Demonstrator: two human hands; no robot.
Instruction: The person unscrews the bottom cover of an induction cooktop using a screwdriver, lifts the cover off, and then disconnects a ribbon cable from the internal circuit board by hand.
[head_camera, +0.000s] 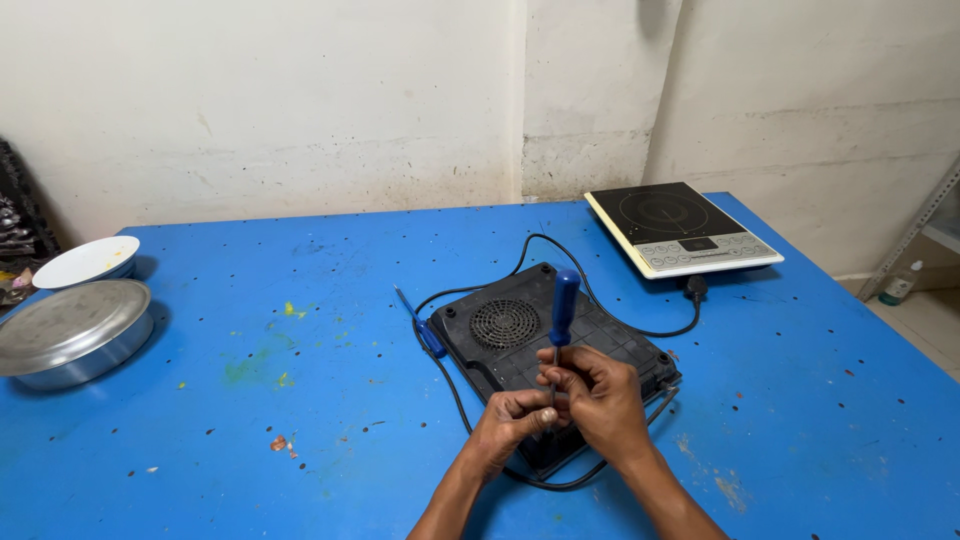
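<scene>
Both hands (565, 400) grip blue-handled screwdriver (562, 310), ribbed black cooktop underside (520, 335)

Blue table (250, 300), black cooker base (540, 345)

Blue-handled screwdriver (564, 300); round grille pattern on the base; black-and-cream cooktop (680, 230); white bowl (85, 262); silver pan (70, 335).

Screwdriver (563, 305) tip behind hands (570, 400)

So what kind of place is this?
Probably a small repair workshop: a scuffed blue table, a cooktop flipped upside down, and both hands working a blue-handled screwdriver on it.
</scene>
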